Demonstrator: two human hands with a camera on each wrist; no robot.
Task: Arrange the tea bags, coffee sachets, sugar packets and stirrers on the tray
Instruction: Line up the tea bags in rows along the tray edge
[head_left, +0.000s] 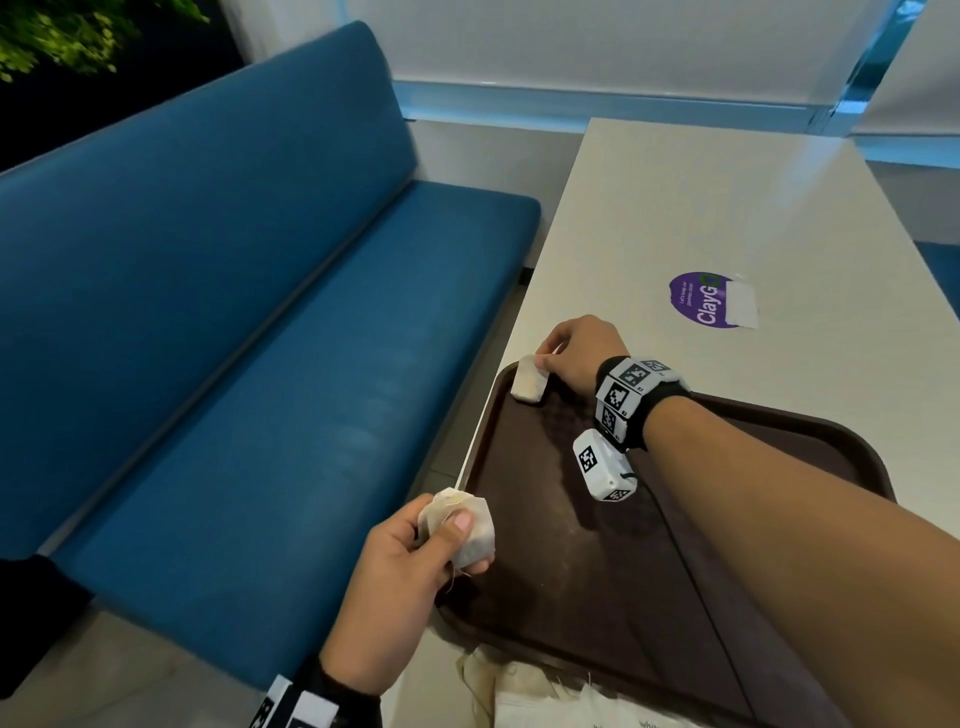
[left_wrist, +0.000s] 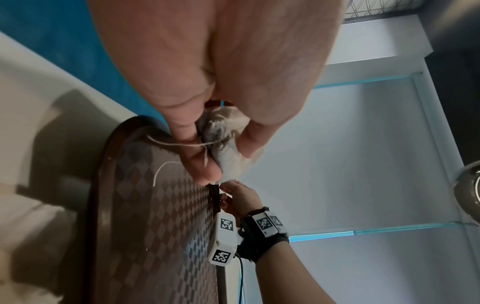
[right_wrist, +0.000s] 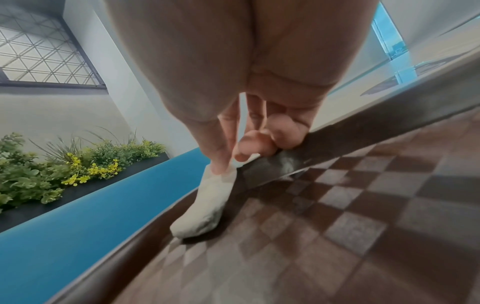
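A dark brown tray (head_left: 597, 582) with a chequered floor lies on the pale table. My right hand (head_left: 571, 351) reaches to its far left corner and pinches the top of a white tea bag (head_left: 529, 386), whose lower end rests on the tray floor (right_wrist: 337, 205) against the rim; the right wrist view shows that tea bag (right_wrist: 207, 203) under my fingertips (right_wrist: 221, 166). My left hand (head_left: 410, 566) hovers at the tray's left edge and grips a small bunch of tea bags (head_left: 467, 525), thumb on top. Their strings (left_wrist: 166, 144) dangle over the tray (left_wrist: 155, 226).
A blue upholstered bench (head_left: 234, 338) runs along the table's left side. A purple round sticker (head_left: 706, 301) and a white paper slip (head_left: 740, 306) lie on the table (head_left: 727, 208) beyond the tray. A crumpled pale bag (head_left: 545, 696) sits at the tray's near edge.
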